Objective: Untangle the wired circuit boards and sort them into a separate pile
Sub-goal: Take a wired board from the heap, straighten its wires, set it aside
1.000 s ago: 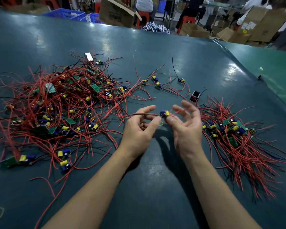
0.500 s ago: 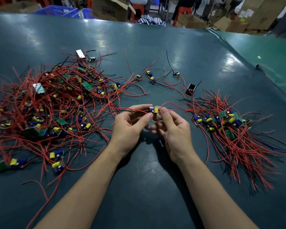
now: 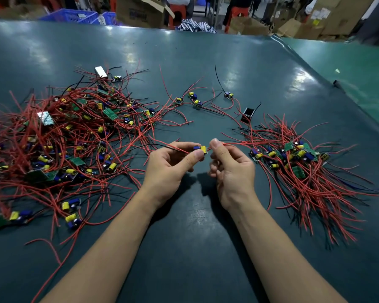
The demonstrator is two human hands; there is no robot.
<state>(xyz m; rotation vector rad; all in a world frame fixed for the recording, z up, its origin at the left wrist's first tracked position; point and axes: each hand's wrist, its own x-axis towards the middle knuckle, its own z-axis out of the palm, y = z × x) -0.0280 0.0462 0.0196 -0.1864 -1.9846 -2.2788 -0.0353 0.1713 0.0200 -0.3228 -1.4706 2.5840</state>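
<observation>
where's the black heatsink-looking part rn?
Head view, right of centre: the black finned part lies on the table, just beyond the right wire pile.

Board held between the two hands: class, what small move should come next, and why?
Probably carry the board rightwards and lay it on the right pile. The left hand pinches it, the right hand pinches its red wire, and it looks lifted clear of the big tangle; whether its left-running wires are free is unclear.
</observation>
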